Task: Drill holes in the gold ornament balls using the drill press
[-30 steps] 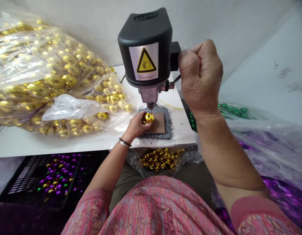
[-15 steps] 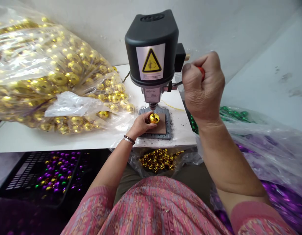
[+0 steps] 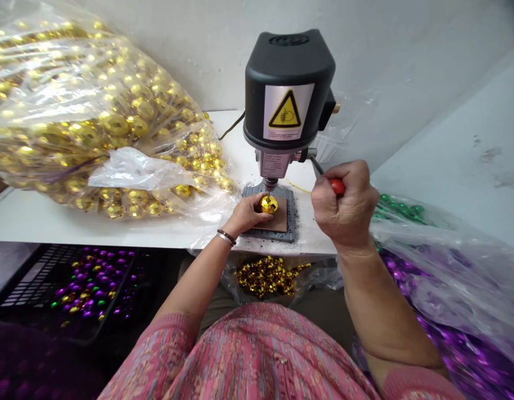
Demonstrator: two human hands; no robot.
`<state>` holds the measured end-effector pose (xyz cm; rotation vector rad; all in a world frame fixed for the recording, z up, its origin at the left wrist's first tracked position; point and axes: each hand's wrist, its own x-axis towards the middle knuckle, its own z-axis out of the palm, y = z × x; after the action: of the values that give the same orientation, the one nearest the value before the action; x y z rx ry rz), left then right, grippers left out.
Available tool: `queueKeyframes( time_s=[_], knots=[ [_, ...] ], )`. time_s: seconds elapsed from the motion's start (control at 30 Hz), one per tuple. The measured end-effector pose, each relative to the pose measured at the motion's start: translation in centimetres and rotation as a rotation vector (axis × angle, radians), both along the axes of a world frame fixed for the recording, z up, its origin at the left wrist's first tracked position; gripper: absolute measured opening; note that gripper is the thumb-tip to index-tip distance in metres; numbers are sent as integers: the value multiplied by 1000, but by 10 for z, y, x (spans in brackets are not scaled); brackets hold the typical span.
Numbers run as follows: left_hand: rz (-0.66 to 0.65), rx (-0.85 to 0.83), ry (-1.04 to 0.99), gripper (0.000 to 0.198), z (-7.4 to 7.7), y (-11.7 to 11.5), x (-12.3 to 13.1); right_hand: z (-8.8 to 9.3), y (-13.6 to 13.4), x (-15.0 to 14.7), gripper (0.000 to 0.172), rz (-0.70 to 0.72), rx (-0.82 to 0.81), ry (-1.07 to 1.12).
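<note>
A black bench drill press with a warning label stands on the white table. My left hand pinches a shiny gold faceted ball on a brown board, directly under the drill chuck. The bit meets the top of the ball; how deep it reaches I cannot tell. My right hand is closed around the red knob of the feed lever, at the press's right side. Beneath the board lies the grey drill base, with dark crumbs scattered around it.
A big clear bag of gold balls fills the table's left. Small gold beads lie in plastic at my lap. A black crate with mixed beads stands below left. Bags of green beads and purple beads are at right.
My right hand has come down with the lever's red knob. The left hand still holds the gold ball under the chuck. The view has shifted, so the press appears farther right.
</note>
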<state>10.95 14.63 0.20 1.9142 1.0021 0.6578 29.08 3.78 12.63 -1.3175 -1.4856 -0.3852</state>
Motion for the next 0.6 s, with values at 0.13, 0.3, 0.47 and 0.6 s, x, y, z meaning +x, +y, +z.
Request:
queueKeyframes(
  time_s=[0.13,0.3,0.47,0.6],
  knots=[
    [-12,17,13,67,0,0,-1,-12,2,-2,6,-55,96,-65],
    [-26,46,-10,58,1,-2,-1,-23,3,-3,5,-97,163,-92],
    [-40,60,-12,60,0,-1,-2,-30,6,-6,3,-71,214,-45],
    [-42,56,10,59,-2,0,-2,-39,9,-9,4,-44,257,11]
  ],
)
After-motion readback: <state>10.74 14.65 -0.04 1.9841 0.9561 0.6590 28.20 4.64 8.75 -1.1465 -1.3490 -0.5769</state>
